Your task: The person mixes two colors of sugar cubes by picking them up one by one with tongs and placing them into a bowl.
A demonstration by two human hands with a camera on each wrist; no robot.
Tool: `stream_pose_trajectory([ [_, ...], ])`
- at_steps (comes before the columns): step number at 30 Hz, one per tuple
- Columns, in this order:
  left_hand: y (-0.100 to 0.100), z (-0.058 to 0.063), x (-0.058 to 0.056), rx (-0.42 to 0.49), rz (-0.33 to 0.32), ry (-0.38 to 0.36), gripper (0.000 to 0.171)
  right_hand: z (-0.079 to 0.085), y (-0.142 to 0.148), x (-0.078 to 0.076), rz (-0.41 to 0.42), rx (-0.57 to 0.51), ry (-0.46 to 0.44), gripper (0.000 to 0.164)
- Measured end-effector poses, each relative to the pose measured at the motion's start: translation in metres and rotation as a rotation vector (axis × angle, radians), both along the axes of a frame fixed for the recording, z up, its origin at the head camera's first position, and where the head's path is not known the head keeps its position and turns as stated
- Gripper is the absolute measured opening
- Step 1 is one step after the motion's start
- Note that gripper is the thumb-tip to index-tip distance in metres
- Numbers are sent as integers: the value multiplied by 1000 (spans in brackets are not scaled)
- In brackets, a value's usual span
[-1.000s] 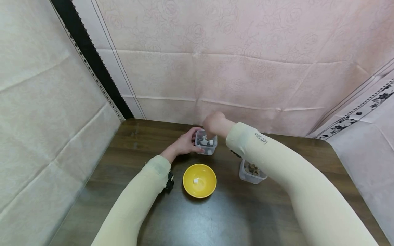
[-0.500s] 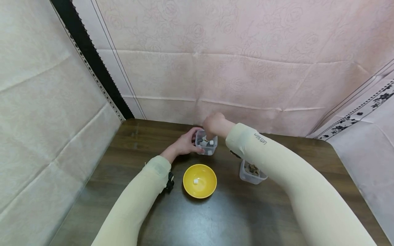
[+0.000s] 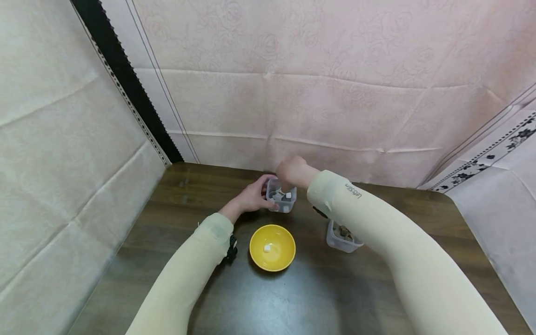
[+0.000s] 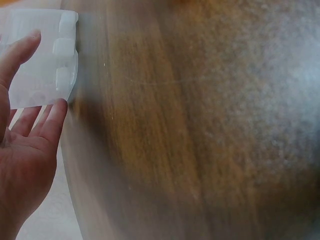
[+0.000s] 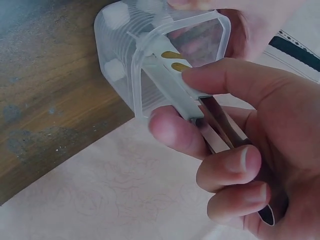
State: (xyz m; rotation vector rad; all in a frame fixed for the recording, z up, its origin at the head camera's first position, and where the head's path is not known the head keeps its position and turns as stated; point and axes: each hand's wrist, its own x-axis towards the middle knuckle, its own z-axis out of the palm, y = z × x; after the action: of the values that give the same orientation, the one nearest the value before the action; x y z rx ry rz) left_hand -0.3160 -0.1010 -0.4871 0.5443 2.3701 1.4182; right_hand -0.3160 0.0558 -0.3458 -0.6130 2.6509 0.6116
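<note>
My left hand (image 3: 251, 195) grips a small clear plastic container (image 4: 37, 75), thumb on one side and fingers on the other. White cubes (image 5: 116, 15) lie inside it, along its base and wall. My right hand (image 3: 291, 171) holds a pair of tongs (image 5: 170, 92) with white ends and metal handles, fingers curled round them. The white ends reach through the container's mouth, near the cubes; I cannot tell whether a cube is between them. Nearer to me stands a yellow bowl (image 3: 289, 242) with one white cube (image 3: 266, 248) in it.
A second clear container (image 3: 341, 244) with brown pieces (image 3: 344, 232) stands to the right, partly hidden under my right forearm. The dark wooden table (image 3: 167, 260) meets a pale patterned cloth (image 3: 335, 107) along its far edge.
Inside the container the tongs' white ends have shifted slightly. Both hands keep almost the same place, and the bowl stays put.
</note>
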Motion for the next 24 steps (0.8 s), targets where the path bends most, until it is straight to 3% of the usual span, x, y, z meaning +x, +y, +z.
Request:
stream_pose_trajectory([
  [9,0,-1,0,-4,2,-4,89,13,11,-3,-61,-80,-89,20],
  [24,2,0,2,-2,17,15,89,40,41,3,22,-91,-70,32],
])
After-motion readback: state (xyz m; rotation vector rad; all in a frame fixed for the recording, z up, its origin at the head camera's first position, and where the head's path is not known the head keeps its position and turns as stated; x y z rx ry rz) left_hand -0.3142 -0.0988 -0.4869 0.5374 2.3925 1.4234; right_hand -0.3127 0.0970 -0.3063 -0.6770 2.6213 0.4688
